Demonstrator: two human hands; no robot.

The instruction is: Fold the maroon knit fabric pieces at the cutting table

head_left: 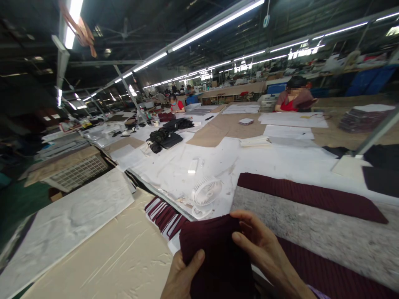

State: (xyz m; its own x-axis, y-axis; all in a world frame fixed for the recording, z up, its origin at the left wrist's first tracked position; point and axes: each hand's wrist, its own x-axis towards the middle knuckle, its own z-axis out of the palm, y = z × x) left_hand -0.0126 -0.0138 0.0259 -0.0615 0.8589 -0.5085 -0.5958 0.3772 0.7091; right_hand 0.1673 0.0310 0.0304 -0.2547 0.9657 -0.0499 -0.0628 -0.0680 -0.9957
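Note:
A dark maroon fabric piece (215,249) with fine ribbing hangs between my two hands in front of me. My left hand (183,274) grips its left side, the thumb lying over the front. At the upper right edge, my right hand (264,245) pinches the cloth between thumb and fingers. Just beyond lies a row of maroon pieces with white strips (166,218) at the table edge. To the right, a long maroon panel (305,197) rests on a grey speckled sheet (327,224), and another maroon ribbed panel (327,270) lies nearer to me.
A small white fan (207,192) stands on the white-covered table, near a white device (193,166). Black garments (165,135) are heaped farther back. A cream-covered surface (124,249) is at left. Across the table, a person in red (289,101) handles maroon cloth.

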